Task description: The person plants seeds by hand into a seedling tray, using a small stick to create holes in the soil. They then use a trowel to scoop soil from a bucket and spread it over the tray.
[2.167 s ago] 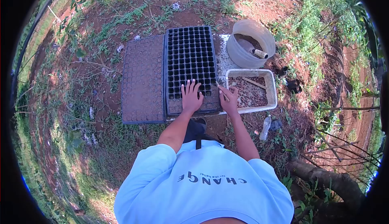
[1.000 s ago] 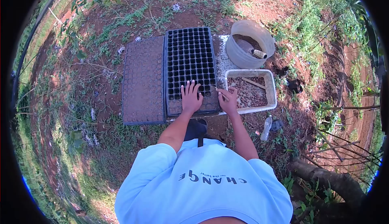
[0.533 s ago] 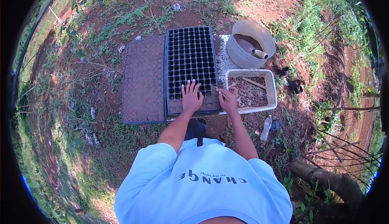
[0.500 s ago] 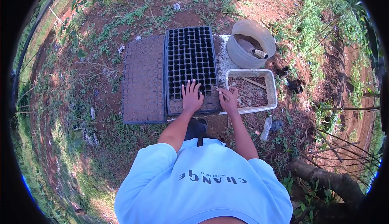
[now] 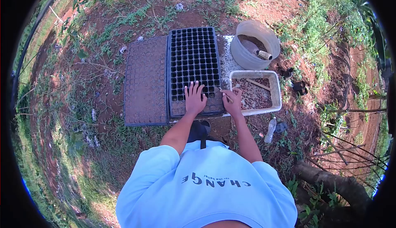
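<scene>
A black seedling tray [image 5: 194, 59] has mostly empty dark cells, with brown soil filling the rows nearest me. My left hand [image 5: 195, 99] lies on its near part, fingers spread over the cells. At the tray's near right corner is my right hand [image 5: 232, 101], fingers curled round a small light-brown stick [image 5: 229, 99]. Another tray [image 5: 146, 81], covered in soil, lies alongside on the left. Right of my right hand, a white rectangular tub [image 5: 278, 102] holds reddish-brown pellets among white grains, and a flat wooden strip [image 5: 259, 84] rests in it.
A round pale container [image 5: 251, 59] with soil and a scoop-like object [image 5: 264, 55] stands behind the tub. A clear plastic bottle [image 5: 270, 130] lies on the ground at the right. Small black pots [image 5: 300, 88] lie farther right, and a thick log [image 5: 334, 180] is at the lower right.
</scene>
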Demonstrator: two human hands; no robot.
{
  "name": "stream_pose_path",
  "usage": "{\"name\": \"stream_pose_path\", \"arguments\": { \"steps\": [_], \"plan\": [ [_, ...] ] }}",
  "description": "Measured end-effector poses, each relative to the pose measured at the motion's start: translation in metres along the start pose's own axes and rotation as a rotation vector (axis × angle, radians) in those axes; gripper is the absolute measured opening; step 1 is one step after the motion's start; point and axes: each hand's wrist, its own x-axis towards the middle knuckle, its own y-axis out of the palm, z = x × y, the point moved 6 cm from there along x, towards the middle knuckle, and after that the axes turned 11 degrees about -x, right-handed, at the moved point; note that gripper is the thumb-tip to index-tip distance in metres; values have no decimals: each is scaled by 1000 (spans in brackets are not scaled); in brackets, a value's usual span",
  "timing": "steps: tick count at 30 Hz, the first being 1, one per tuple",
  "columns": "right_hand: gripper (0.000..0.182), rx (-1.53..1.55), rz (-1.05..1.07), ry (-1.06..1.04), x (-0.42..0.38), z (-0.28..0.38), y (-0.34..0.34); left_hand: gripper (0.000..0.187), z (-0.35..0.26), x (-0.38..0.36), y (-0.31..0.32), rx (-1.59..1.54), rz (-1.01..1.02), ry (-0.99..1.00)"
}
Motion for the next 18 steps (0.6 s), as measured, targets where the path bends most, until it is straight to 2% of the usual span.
{"name": "stream_pose_path", "arguments": {
  "steps": [18],
  "plan": [
    [18,24,-29,-7,-1,4,-8,49,-3,0,-1,-4,9,5]
  ]
}}
